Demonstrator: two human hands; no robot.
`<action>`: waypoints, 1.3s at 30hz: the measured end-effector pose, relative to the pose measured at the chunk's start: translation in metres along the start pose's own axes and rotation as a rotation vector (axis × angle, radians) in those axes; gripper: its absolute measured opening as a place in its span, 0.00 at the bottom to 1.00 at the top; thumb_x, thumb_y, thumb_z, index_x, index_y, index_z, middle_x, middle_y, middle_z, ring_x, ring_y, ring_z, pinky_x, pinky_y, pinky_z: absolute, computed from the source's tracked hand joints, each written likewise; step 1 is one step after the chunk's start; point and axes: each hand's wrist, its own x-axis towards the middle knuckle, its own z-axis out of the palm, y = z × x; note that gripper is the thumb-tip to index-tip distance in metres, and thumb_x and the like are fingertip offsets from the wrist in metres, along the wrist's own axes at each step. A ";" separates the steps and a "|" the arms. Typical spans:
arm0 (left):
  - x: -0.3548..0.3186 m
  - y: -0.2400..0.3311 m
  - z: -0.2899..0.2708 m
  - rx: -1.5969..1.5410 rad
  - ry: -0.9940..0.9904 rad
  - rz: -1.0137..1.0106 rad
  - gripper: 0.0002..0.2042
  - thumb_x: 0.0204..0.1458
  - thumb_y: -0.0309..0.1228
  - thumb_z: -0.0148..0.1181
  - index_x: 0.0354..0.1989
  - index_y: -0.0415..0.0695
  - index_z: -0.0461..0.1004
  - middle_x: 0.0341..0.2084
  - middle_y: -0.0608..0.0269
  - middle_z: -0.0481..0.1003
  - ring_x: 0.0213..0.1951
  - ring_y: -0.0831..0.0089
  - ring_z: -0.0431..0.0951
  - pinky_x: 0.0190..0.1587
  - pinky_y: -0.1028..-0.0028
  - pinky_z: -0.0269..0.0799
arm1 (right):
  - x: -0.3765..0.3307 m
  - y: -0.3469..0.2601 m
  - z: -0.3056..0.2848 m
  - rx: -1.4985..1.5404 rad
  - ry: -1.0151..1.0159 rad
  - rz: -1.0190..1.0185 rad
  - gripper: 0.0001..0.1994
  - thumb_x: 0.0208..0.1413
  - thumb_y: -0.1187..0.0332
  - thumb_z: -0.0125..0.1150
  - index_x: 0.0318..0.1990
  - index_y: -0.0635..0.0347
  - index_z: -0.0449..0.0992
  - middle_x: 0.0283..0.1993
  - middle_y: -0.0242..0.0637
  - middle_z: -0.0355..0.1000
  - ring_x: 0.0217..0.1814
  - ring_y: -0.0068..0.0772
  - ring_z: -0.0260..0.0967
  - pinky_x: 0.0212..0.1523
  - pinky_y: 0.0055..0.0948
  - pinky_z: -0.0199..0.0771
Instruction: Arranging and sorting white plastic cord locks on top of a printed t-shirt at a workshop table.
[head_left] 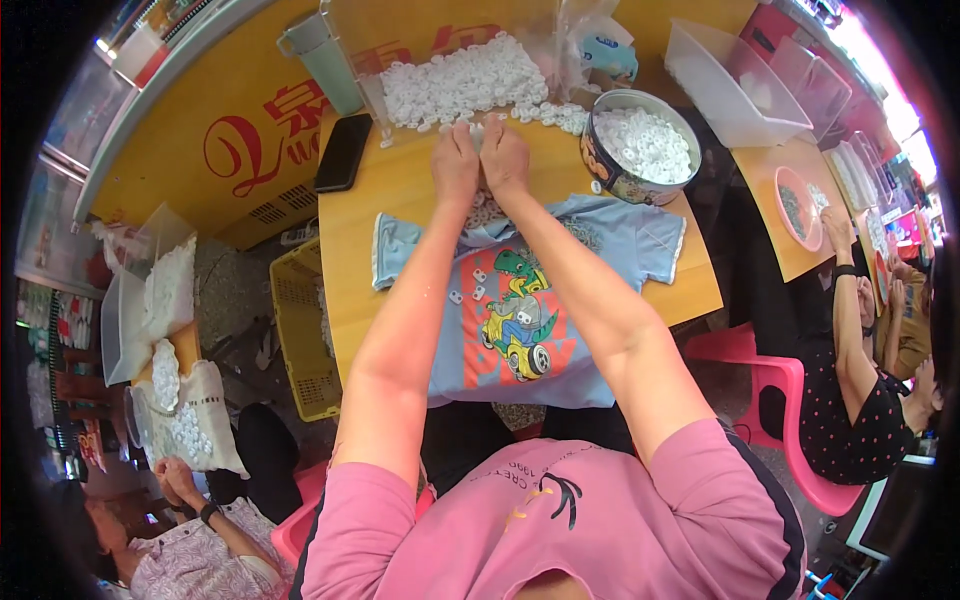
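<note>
Left hand (456, 165) and right hand (506, 162) curl narrowly together before the heaped white plastic pieces (465, 80), likely keeping supply close; their contents I cannot tell; a light-blue T-shirt (515, 310) lies bodyward, perhaps catching strays.

This looks like a small handwork workshop: small white plastic pieces (462, 85) are heaped on a wooden table (345, 250), with one co-worker (835, 415) seated to the right and another co-worker (205, 540) to the left. Stocked shelves (68, 330) and a yellow printed panel (160, 160) suggest shop premises.
</note>
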 end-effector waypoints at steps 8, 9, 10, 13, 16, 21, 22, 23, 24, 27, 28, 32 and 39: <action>0.004 0.012 0.002 -0.606 0.008 -0.454 0.16 0.64 0.37 0.54 0.46 0.35 0.80 0.40 0.55 0.82 0.44 0.65 0.80 0.48 0.67 0.74 | 0.000 -0.008 0.015 0.639 0.171 0.310 0.22 0.68 0.54 0.53 0.43 0.69 0.81 0.40 0.44 0.81 0.41 0.37 0.77 0.45 0.34 0.74; 0.005 0.012 0.000 -0.746 -0.016 -0.539 0.13 0.62 0.34 0.57 0.45 0.35 0.80 0.39 0.57 0.82 0.42 0.66 0.80 0.46 0.69 0.75 | -0.001 -0.010 0.017 0.636 0.166 0.318 0.22 0.68 0.54 0.53 0.43 0.69 0.81 0.40 0.44 0.81 0.41 0.37 0.77 0.45 0.34 0.74; 0.005 0.012 -0.002 -0.886 -0.041 -0.625 0.11 0.60 0.31 0.61 0.44 0.35 0.80 0.38 0.59 0.82 0.41 0.68 0.81 0.44 0.70 0.76 | -0.001 -0.012 0.018 0.742 0.164 0.420 0.21 0.67 0.55 0.56 0.42 0.69 0.81 0.40 0.39 0.80 0.40 0.32 0.74 0.44 0.32 0.74; 0.015 0.008 -0.004 -0.964 0.007 -0.636 0.11 0.54 0.31 0.65 0.40 0.34 0.81 0.33 0.61 0.81 0.34 0.71 0.78 0.39 0.69 0.74 | 0.004 -0.023 0.022 0.939 0.174 0.557 0.18 0.66 0.57 0.60 0.39 0.67 0.81 0.38 0.33 0.77 0.38 0.27 0.72 0.42 0.29 0.73; 0.028 0.000 -0.013 -0.868 0.099 -0.593 0.12 0.51 0.29 0.69 0.39 0.33 0.80 0.32 0.59 0.81 0.33 0.71 0.79 0.38 0.70 0.75 | 0.004 -0.049 0.025 1.104 0.193 0.629 0.15 0.65 0.59 0.61 0.35 0.63 0.79 0.34 0.31 0.75 0.36 0.25 0.70 0.39 0.27 0.72; 0.025 0.050 -0.038 -1.001 0.115 -0.575 0.10 0.51 0.26 0.69 0.38 0.33 0.80 0.32 0.57 0.81 0.32 0.69 0.80 0.36 0.70 0.77 | 0.008 -0.082 0.003 1.168 0.180 0.602 0.15 0.66 0.58 0.60 0.37 0.64 0.78 0.34 0.32 0.75 0.36 0.25 0.71 0.39 0.27 0.73; 0.022 0.070 -0.045 -1.055 0.112 -0.557 0.10 0.51 0.26 0.68 0.39 0.33 0.80 0.32 0.57 0.81 0.32 0.69 0.80 0.36 0.70 0.77 | 0.008 -0.079 -0.003 1.162 0.185 0.603 0.15 0.66 0.58 0.60 0.37 0.64 0.78 0.34 0.32 0.75 0.36 0.25 0.71 0.39 0.27 0.73; 0.017 0.086 -0.052 -1.068 0.111 -0.553 0.10 0.54 0.26 0.67 0.41 0.32 0.79 0.34 0.57 0.81 0.32 0.70 0.81 0.36 0.71 0.78 | 0.010 -0.075 -0.007 1.135 0.166 0.581 0.16 0.67 0.58 0.59 0.38 0.64 0.79 0.35 0.34 0.75 0.37 0.27 0.72 0.40 0.29 0.74; 0.012 0.098 -0.060 -1.070 0.110 -0.548 0.10 0.54 0.26 0.67 0.41 0.32 0.79 0.34 0.57 0.81 0.32 0.70 0.81 0.36 0.71 0.78 | 0.012 -0.075 -0.009 1.113 0.147 0.556 0.16 0.67 0.57 0.58 0.40 0.65 0.79 0.36 0.36 0.76 0.38 0.30 0.73 0.40 0.31 0.76; -0.021 0.112 -0.093 -0.974 0.130 -0.562 0.11 0.56 0.27 0.66 0.42 0.31 0.79 0.35 0.57 0.81 0.34 0.71 0.81 0.38 0.72 0.78 | -0.038 -0.125 -0.030 1.171 0.121 0.559 0.16 0.67 0.57 0.58 0.37 0.64 0.78 0.34 0.32 0.75 0.36 0.24 0.71 0.39 0.26 0.74; -0.034 0.115 -0.097 -0.949 0.124 -0.564 0.11 0.57 0.27 0.65 0.44 0.31 0.79 0.36 0.58 0.81 0.34 0.72 0.81 0.39 0.73 0.78 | -0.049 -0.125 -0.035 1.170 0.128 0.555 0.16 0.67 0.57 0.58 0.37 0.64 0.78 0.34 0.32 0.75 0.36 0.24 0.71 0.39 0.26 0.74; -0.081 0.123 -0.112 -0.881 0.130 -0.612 0.13 0.58 0.28 0.65 0.46 0.31 0.79 0.36 0.59 0.81 0.36 0.73 0.81 0.40 0.74 0.77 | -0.093 -0.117 -0.046 1.180 0.101 0.632 0.16 0.68 0.56 0.57 0.39 0.62 0.79 0.34 0.32 0.76 0.34 0.25 0.73 0.35 0.27 0.76; -0.132 0.112 -0.123 -0.927 0.157 -0.678 0.11 0.60 0.29 0.64 0.45 0.33 0.79 0.36 0.60 0.81 0.35 0.76 0.80 0.39 0.75 0.77 | -0.146 -0.121 -0.062 1.206 0.076 0.771 0.16 0.68 0.57 0.58 0.38 0.62 0.78 0.34 0.30 0.75 0.34 0.22 0.71 0.36 0.26 0.75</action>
